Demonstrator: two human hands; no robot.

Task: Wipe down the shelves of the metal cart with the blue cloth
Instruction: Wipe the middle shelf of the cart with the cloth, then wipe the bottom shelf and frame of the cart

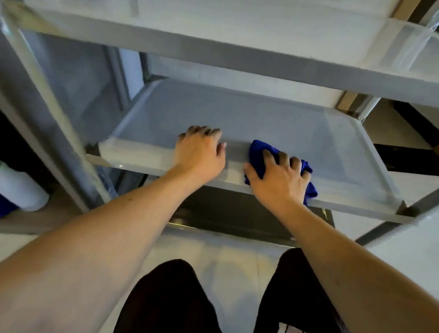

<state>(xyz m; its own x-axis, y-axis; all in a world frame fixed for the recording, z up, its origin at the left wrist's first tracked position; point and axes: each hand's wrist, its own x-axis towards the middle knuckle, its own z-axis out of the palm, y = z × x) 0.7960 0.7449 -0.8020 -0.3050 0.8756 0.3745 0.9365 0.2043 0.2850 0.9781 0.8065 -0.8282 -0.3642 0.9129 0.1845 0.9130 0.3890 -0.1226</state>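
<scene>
My right hand [278, 179] presses the blue cloth [261, 156] bunched under spread, slightly curled fingers at the front lip of the middle shelf [244, 115]; unwiped metal runs ahead and sideways of them. Left hand [199, 154] hooks the lip, holding nothing else.
</scene>
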